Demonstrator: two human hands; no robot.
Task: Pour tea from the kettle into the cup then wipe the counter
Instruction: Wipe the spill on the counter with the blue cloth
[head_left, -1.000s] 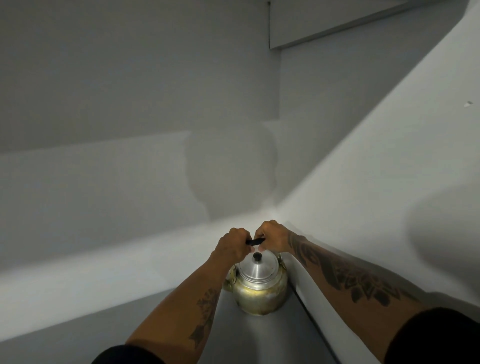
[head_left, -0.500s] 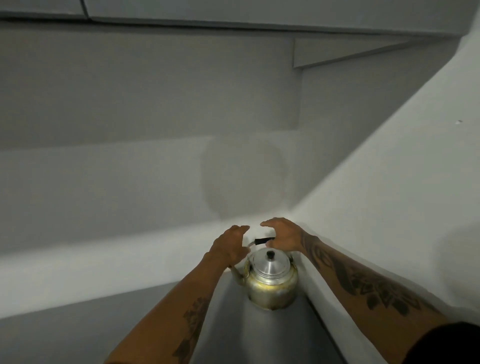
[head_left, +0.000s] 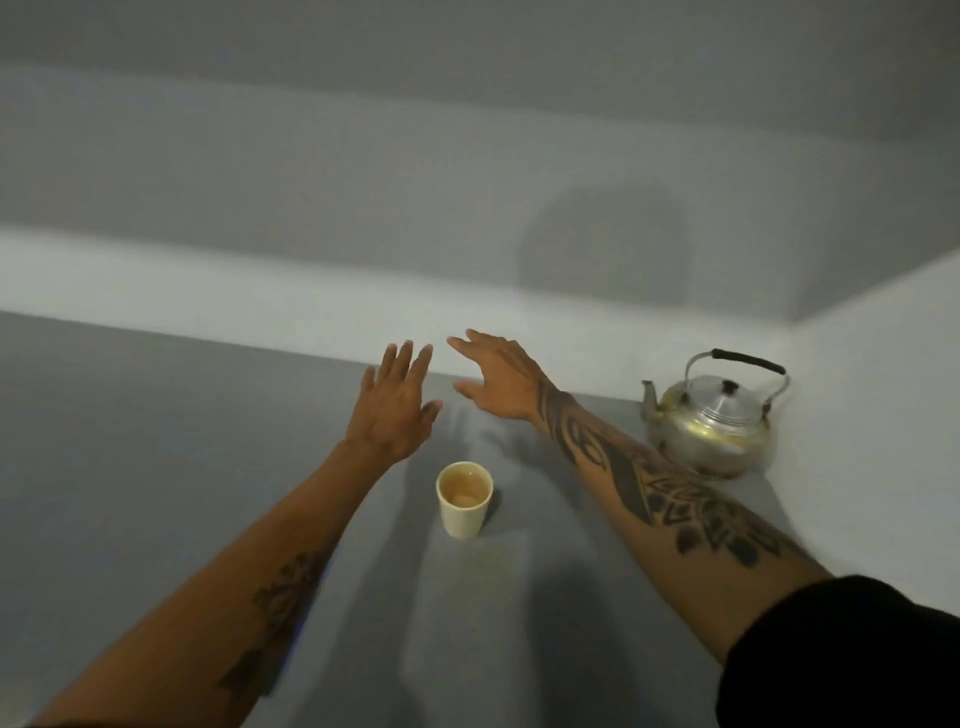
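Counter (head_left: 156, 467): cup (head_left: 464, 499) below hands (empty).

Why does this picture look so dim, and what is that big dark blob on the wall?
Head view: the light is low and comes from behind the person, so the blob is probably their own shadow; the hands cast soft shadows on the counter; the whole frame is slightly blurred; the kettle shows faint glare; the wide lens bends the wall edges.

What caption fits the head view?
Both hands, left and right, open above the filled cup; kettle parked in corner.
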